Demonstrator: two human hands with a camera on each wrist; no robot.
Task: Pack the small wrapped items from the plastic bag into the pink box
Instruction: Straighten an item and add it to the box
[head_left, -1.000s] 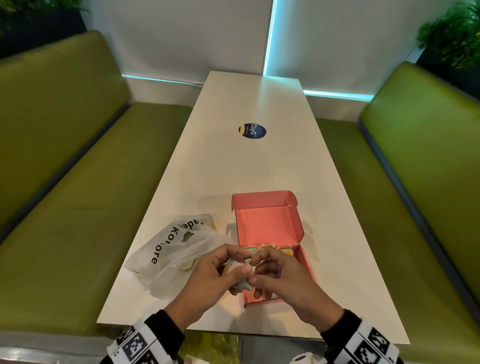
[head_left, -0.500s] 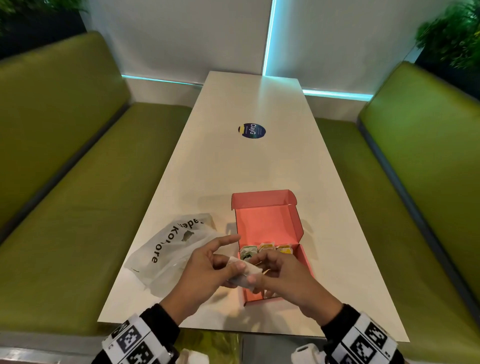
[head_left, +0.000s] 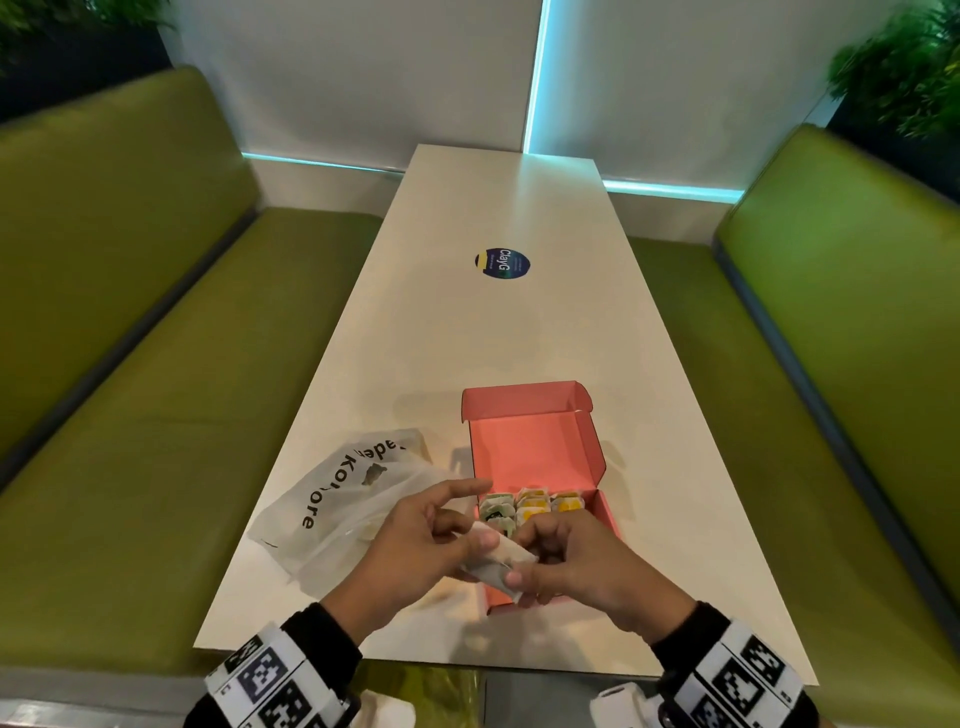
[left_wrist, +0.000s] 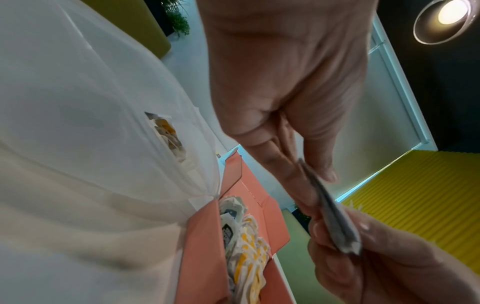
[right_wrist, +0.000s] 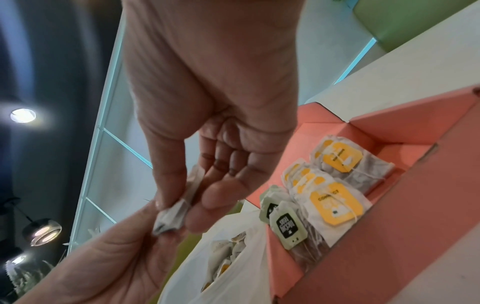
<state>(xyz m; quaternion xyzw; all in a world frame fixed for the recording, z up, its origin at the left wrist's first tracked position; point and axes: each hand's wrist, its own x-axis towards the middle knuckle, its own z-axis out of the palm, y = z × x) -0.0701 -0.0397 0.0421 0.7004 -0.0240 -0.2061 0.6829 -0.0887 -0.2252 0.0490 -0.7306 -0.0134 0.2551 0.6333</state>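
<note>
The open pink box (head_left: 607, 512) sits near the table's front edge with its lid (head_left: 530, 447) raised. At its far end lie several wrapped tea bags (head_left: 530, 506) with yellow tags (right_wrist: 335, 203) and green tags (right_wrist: 287, 226). Over the box's near left corner both hands hold one pale wrapped tea bag (head_left: 501, 558). My left hand (head_left: 483, 545) pinches its left end, index finger sticking out. My right hand (head_left: 519, 566) pinches its right end between thumb and fingers (right_wrist: 176, 209). The white plastic bag (head_left: 332, 499) lies left of the box, with more tea bags (right_wrist: 223, 253) inside.
The long white table (head_left: 509, 332) carries a round blue sticker (head_left: 502, 263) farther out. Green benches (head_left: 156, 415) run along both sides. The table's near edge is just below my wrists.
Both hands keep hold of the tea bag over the box's near corner. My left index finger has straightened out, and the tea bag now lies flatter between the hands.
</note>
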